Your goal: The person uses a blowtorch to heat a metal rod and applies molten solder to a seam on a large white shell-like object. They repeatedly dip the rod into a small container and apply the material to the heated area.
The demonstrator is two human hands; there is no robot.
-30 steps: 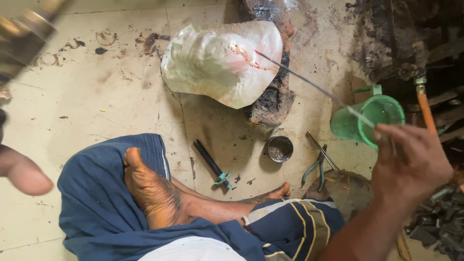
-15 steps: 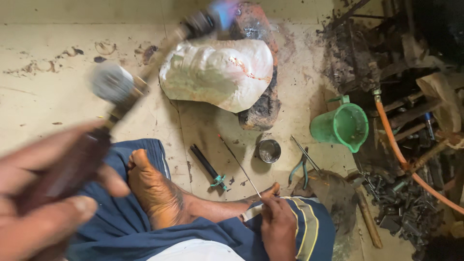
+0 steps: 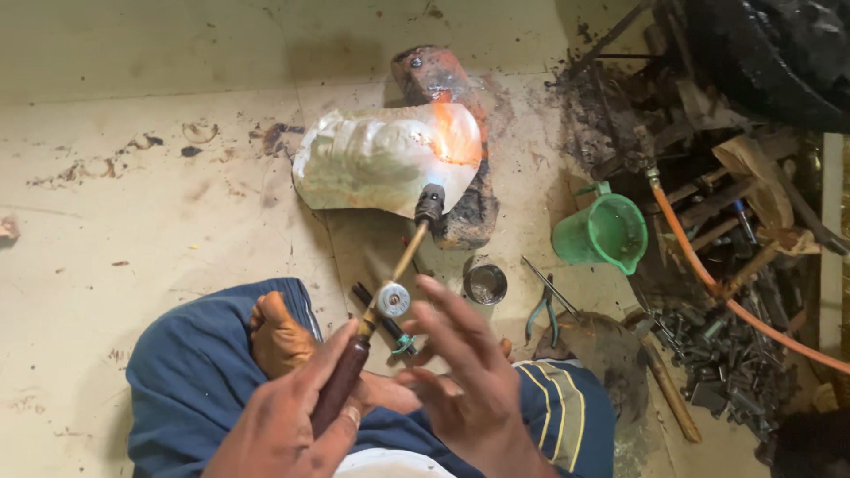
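My left hand (image 3: 288,425) grips a torch (image 3: 382,317) by its dark handle, fingers wrapped tight; its flame plays on the metal piece (image 3: 381,159) beyond them. My right hand (image 3: 465,372) hovers beside, fingers spread, bare floor (image 3: 133,230) leftward.

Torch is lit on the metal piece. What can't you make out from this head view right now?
- Torch handle: mostly covered by the left hand.
- Valve knob setting: too small, and the right hand beside it is blurred.
- Metal piece where the flame hits: washed out by glare.
- Brick under it: largely hidden by the piece.
- Tin contents: too small.
- Hose: cut off at the right edge.
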